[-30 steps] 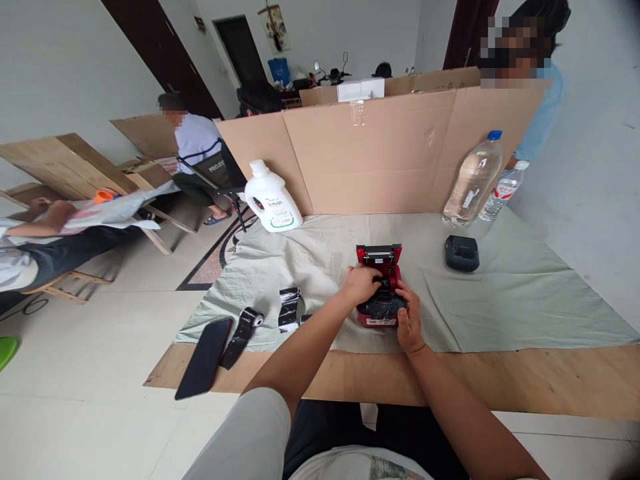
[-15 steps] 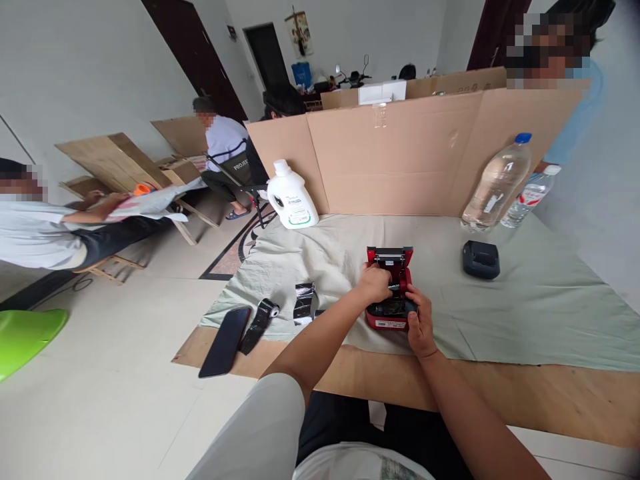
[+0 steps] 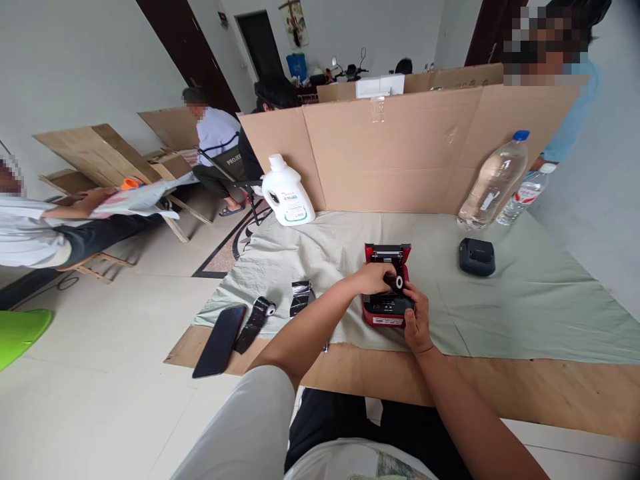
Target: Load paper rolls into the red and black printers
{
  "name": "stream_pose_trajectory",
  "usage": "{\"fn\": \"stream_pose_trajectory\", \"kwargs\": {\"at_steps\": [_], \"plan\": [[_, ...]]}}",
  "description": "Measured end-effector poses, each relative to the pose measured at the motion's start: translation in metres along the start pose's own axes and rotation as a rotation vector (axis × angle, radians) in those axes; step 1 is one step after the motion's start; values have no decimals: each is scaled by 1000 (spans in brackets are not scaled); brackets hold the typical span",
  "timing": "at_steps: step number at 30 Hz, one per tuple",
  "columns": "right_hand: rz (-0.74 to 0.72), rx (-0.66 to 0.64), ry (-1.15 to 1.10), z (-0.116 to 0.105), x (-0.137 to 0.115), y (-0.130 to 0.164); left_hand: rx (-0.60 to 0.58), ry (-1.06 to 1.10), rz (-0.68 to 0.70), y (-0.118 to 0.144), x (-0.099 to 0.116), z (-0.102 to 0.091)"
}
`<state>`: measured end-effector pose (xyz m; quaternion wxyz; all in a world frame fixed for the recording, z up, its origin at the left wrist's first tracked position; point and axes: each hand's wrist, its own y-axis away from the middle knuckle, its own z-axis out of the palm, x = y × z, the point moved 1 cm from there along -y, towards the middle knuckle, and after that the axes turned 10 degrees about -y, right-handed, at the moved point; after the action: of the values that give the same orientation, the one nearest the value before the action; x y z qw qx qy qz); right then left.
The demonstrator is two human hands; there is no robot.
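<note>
Hands are positioned at the small red plastic label printer with a raised lid [image 3: 387,303], which is placed on the pale green cloth [image 3: 500,313] spread over the wooden tabletop [image 3: 525,393], near the front edge. The left hand [image 3: 373,278] is held over the open compartment, and its fingers are closed around a small black roll with a white core end [image 3: 395,283], which is held just above the printer's body. The right hand [image 3: 416,320] is laid against the printer's front right corner; its fingers are curled against the casing, and the thumb is rested on the top face.

To the left on the cloth, a loose black ribbon roll [image 3: 255,319] and a crumpled black film piece [image 3: 300,297] are laid, with a black smartphone [image 3: 220,340] beside them, partly on bare wood. A second, dark grey printer [image 3: 477,257] is set well apart to the right. A white detergent jug [image 3: 287,193] and a large clear plastic water bottle [image 3: 493,180] are stood against the brown cardboard screen [image 3: 400,153].
</note>
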<state>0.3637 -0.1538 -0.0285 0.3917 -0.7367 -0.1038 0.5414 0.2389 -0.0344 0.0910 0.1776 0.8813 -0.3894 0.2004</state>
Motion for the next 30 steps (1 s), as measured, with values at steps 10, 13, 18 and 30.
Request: {"fn": "stream_pose_trajectory", "kwargs": {"at_steps": [10,13,18,30], "plan": [[22,25,-21,2,-5,-1,91,491,-348,84,-154,-104],[18,32,-10,2,-5,-1,176,169,-702,100,-209,-112],[11,26,11,2,-1,0,201,-44,-888,112,-248,-66],[15,13,13,2,-1,0,25,-519,-429,109,-205,-36]]}}
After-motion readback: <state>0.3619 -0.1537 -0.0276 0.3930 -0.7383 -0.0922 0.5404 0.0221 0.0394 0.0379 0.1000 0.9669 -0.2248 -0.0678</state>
